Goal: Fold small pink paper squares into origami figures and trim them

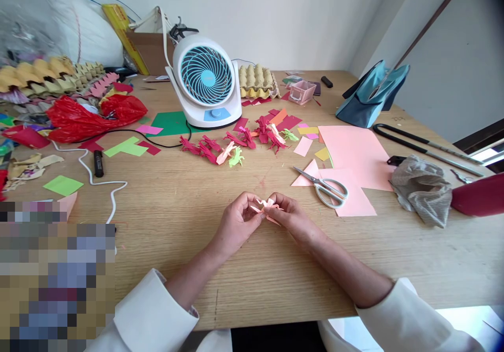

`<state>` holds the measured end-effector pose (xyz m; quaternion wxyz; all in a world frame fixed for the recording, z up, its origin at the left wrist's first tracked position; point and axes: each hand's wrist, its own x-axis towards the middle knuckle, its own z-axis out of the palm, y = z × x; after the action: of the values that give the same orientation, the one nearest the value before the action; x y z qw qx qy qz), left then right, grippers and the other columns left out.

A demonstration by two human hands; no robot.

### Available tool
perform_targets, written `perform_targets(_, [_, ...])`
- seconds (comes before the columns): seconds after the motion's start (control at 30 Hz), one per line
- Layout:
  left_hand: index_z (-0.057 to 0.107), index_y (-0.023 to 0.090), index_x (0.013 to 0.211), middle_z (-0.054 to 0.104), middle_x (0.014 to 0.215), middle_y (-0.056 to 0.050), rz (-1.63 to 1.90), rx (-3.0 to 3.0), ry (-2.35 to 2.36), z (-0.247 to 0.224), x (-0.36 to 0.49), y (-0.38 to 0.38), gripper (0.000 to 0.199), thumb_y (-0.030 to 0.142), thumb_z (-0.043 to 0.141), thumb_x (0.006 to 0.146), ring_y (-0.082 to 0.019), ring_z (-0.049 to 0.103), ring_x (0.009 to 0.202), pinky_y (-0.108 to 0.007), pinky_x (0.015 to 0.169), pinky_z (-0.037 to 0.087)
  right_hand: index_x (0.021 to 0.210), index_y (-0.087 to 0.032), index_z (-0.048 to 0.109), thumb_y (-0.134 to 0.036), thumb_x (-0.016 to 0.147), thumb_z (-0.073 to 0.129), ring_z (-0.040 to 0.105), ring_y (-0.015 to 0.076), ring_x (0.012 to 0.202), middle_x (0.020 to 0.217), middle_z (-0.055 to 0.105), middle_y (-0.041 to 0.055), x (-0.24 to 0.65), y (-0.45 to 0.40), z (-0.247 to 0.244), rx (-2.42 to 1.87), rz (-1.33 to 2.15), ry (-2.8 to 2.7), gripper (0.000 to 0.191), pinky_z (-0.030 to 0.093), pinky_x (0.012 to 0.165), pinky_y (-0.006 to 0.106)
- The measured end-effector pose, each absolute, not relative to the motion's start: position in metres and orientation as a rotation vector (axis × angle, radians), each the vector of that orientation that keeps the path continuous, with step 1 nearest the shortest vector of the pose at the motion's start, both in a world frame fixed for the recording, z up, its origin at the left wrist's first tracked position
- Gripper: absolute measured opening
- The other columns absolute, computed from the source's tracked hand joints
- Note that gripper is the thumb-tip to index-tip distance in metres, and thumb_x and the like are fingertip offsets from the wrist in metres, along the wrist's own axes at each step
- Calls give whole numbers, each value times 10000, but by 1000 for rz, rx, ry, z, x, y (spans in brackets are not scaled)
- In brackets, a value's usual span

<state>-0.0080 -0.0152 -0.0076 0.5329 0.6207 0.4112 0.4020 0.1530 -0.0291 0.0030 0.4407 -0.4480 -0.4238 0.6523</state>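
Between my two hands, just above the table near its front middle, is a small pale pink folded-paper figure [269, 205] with thin projecting points. My left hand [240, 218] pinches its left side with thumb and fingertips. On the other side my right hand [293, 216] is closed on it too, thumb against the paper. Part of the figure is hidden behind the fingers. Beyond my hands lies a cluster of similar folded figures [207, 148], mostly dark red, with some pink and light green. White-handled scissors [331, 191] rest on pink paper [356, 205] to the right.
A white fan [207, 79] stands at the back. Left are a red plastic bag [74, 118], a black marker [98, 164] and a white cable [114, 197]. Right are a large pink sheet [354, 149], a blue bag [370, 97] and a crumpled grey cloth [423, 189].
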Motion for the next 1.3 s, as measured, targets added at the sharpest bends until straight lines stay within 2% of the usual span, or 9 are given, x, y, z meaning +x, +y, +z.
perform_targets(0.2, [582,194,939,621,793,0,930,1584,1014,-3,-10,-17,130,227,640,828,-132,613,732,-234,671,496,729,-189,557,-518,712,757,468,120,669,699,524,-30,153,-29,2,-1093,1638,-1153,386,366,684,273])
perform_targets(0.4, [581,192,1002,696,847,-33,893,1383,868,-2,-10,-15,245,324,688,825,-181,685,819,-305,774,537,717,-192,548,-505,696,775,452,121,653,669,490,-38,155,-29,6,-1083,1637,-1115,387,358,663,272])
perform_targets(0.53, [609,182,1089,712,870,-39,888,1351,860,0,-11,-14,275,323,657,858,-159,680,792,-279,750,536,700,-192,537,-496,705,770,463,124,649,659,498,-36,157,-28,7,-1082,1625,-1104,383,350,649,276])
perform_targets(0.67, [610,172,1028,716,914,-44,976,1330,926,0,-10,-15,246,320,674,841,-147,671,786,-254,717,526,749,-190,580,-492,685,791,489,131,676,693,549,-21,156,-25,7,-1035,1621,-1130,374,367,655,277])
perform_targets(0.8, [599,170,1029,703,852,-25,1033,1319,1013,-1,-10,-14,261,334,675,840,-135,649,760,-255,728,518,794,-203,598,-437,645,833,524,136,711,761,604,-10,153,-24,5,-971,1634,-1098,364,394,685,281])
perform_targets(0.97, [624,171,979,696,908,-33,1042,1317,1007,-3,-11,-13,243,343,690,821,-135,638,767,-259,717,518,805,-201,600,-388,700,802,527,123,695,768,609,-10,153,-24,-1,-968,1594,-1060,295,380,666,268])
perform_targets(1.3, [633,144,847,690,887,-39,954,1215,1000,-4,-10,-13,238,348,733,778,-157,634,848,-256,794,470,833,-196,562,-397,730,759,491,123,713,791,579,-8,156,-26,1,-1055,1563,-1110,300,356,638,242])
